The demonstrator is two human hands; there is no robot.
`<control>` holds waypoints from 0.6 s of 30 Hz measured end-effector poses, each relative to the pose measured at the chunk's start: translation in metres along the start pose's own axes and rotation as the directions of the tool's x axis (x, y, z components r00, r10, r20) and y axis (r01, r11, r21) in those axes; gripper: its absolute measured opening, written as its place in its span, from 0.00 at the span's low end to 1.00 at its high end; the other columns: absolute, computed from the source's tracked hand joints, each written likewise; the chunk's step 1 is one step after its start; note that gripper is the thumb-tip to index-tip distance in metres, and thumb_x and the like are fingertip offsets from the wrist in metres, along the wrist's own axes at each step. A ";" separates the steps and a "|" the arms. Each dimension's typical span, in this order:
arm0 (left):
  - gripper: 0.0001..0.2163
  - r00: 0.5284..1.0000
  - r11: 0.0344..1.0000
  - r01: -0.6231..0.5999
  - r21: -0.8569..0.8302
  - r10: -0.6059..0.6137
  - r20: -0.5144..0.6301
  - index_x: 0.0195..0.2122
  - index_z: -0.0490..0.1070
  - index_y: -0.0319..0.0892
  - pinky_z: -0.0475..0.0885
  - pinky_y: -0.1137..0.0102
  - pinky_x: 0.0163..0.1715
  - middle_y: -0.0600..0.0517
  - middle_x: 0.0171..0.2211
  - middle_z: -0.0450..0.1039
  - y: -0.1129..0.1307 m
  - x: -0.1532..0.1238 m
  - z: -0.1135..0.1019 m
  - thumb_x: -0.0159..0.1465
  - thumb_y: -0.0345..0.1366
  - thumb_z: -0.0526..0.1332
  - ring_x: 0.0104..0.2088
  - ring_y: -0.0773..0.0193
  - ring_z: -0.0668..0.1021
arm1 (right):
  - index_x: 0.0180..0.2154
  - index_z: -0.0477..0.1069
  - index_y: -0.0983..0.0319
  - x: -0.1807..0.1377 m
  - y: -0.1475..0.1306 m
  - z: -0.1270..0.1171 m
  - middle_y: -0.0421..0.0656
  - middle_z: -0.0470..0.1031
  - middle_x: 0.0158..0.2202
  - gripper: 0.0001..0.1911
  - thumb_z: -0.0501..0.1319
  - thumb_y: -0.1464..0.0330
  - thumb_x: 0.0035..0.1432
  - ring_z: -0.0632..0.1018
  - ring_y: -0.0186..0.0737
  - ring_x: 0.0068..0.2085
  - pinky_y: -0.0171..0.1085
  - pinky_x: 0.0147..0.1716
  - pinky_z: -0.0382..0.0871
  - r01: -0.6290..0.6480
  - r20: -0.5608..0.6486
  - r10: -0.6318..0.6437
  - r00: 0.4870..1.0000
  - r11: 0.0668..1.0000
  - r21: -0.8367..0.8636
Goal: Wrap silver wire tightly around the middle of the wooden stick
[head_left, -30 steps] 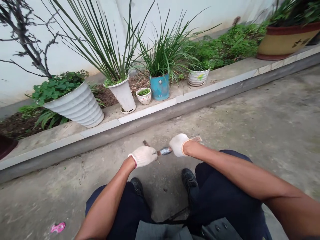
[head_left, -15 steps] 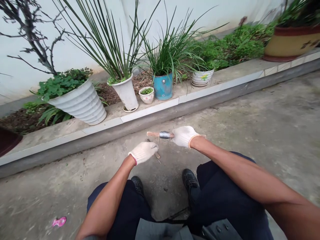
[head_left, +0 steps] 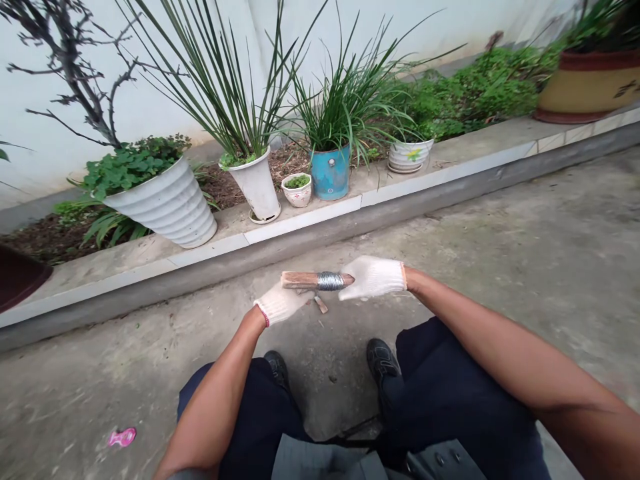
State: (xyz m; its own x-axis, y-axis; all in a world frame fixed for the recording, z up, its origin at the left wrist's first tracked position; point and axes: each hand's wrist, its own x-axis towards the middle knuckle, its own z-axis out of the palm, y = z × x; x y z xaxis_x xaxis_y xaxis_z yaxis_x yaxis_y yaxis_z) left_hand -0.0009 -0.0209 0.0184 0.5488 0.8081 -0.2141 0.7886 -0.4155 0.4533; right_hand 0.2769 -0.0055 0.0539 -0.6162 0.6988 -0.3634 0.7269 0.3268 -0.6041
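A wooden stick (head_left: 299, 280) with thin, silvery wire (head_left: 330, 281) wound around it lies almost level between my two gloved hands. My right hand (head_left: 373, 276), in a white knit glove, is closed on the stick's right end, beside the winding. My left hand (head_left: 285, 302), gloved the same way, is closed just below the stick's left end, which partly covers it. What those left fingers hold is hidden. A short wood piece (head_left: 321, 305) shows past the left fingertips; I cannot tell whether it is held or lies on the ground.
A low tiled ledge (head_left: 300, 227) runs across ahead. On it stand a ribbed white pot (head_left: 167, 207), a tall white pot (head_left: 256, 187), a small pot (head_left: 298, 195), a blue pot (head_left: 330, 175) and a yellow pot (head_left: 590, 87). A pink object (head_left: 122, 437) lies on the concrete.
The wound stick has turned and shifted left and down, its left end now over my left hand. The thin strand earlier seen between the left hand and the stick no longer shows.
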 end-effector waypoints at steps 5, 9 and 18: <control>0.19 0.993 0.991 -0.104 -0.085 0.099 -0.060 0.61 0.77 0.45 0.68 0.63 0.65 0.49 0.61 0.77 -0.020 0.001 0.011 0.72 0.42 0.58 0.61 0.54 0.77 | 0.29 0.74 0.61 -0.006 -0.004 -0.002 0.38 0.75 0.23 0.21 0.66 0.49 0.53 0.73 0.33 0.25 0.31 0.24 0.58 0.006 0.047 -0.009 0.999 0.998 0.065; 0.21 0.998 0.994 -0.070 -0.079 0.070 -0.002 0.63 0.75 0.42 0.68 0.64 0.65 0.47 0.63 0.76 -0.020 0.001 0.011 0.71 0.41 0.60 0.61 0.54 0.78 | 0.30 0.74 0.60 -0.008 -0.006 -0.003 0.38 0.75 0.23 0.21 0.67 0.48 0.51 0.73 0.32 0.25 0.31 0.24 0.58 0.007 0.065 -0.013 0.998 0.997 0.082; 0.15 0.994 0.999 -0.031 -0.006 0.032 0.100 0.49 0.83 0.45 0.73 0.66 0.54 0.49 0.49 0.84 -0.012 -0.005 0.005 0.71 0.41 0.58 0.52 0.54 0.81 | 0.30 0.73 0.61 -0.011 -0.004 -0.005 0.38 0.77 0.24 0.23 0.66 0.47 0.53 0.73 0.32 0.25 0.30 0.25 0.59 0.025 0.097 -0.032 0.995 0.997 0.075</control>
State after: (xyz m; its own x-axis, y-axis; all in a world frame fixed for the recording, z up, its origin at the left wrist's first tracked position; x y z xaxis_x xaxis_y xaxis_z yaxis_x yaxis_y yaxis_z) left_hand -0.0117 -0.0226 0.0098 0.5986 0.7487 -0.2847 0.7692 -0.4381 0.4652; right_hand 0.2819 -0.0111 0.0634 -0.6657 0.6226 -0.4112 0.6866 0.2953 -0.6644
